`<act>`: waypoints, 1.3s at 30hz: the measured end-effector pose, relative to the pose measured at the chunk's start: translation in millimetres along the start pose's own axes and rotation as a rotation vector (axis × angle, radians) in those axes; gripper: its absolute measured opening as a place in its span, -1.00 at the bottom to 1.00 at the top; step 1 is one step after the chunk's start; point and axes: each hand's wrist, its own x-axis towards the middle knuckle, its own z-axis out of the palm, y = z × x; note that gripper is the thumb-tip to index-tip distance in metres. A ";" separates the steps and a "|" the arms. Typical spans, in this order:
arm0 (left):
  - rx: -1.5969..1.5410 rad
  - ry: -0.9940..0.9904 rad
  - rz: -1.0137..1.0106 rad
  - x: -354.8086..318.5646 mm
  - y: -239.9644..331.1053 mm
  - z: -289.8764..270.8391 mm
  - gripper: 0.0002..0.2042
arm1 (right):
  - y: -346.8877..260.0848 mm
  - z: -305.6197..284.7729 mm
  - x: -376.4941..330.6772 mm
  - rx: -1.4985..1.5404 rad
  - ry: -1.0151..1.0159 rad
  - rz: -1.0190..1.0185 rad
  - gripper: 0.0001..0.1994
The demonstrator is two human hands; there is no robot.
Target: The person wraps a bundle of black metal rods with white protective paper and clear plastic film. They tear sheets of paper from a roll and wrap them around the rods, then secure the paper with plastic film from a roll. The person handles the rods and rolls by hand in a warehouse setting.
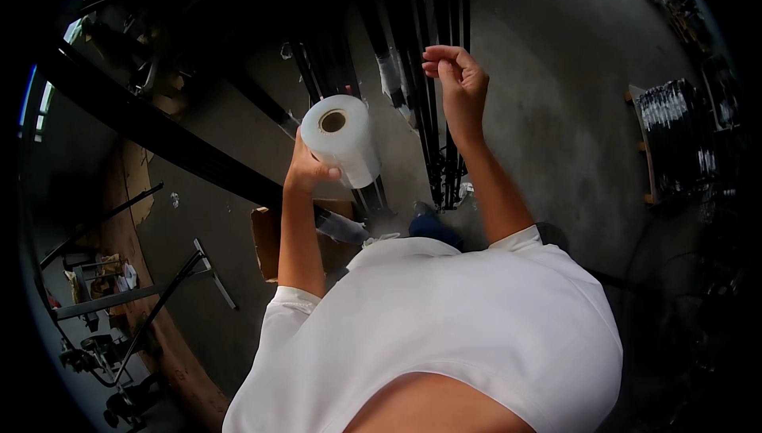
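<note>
Stretch-film roll (343,139), white/translucent w/ a brown cardboard core, sits just left of frame centre, core end facing the camera. Left hand (309,169) grips it from below-left: fingers wrapped around the lower side of the roll, thumb on the near face, so the roll stands up and right of the palm. Right hand (456,80) is up in the upper centre, apart from the roll, fingers curled in and fingertips pressed together as if pinching; whether any film is between them can't be told. Both forearms come up from a white t-shirt (444,330) filling the lower centre. Behind the hands, a bundle of long dark metal bars (429,52) runs top to centre, partly wrapped in clear film. Concrete floor (571,100) around. Brown cardboard piece (270,238) lies left of centre; stack of dark parts on a pallet (675,139) at right edge.
</note>
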 end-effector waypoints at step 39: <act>-0.076 0.088 0.256 -41.9 19.1 -48.9 -0.06 | -53.6 210.3 26.3 0.680 -1.115 0.352 -0.70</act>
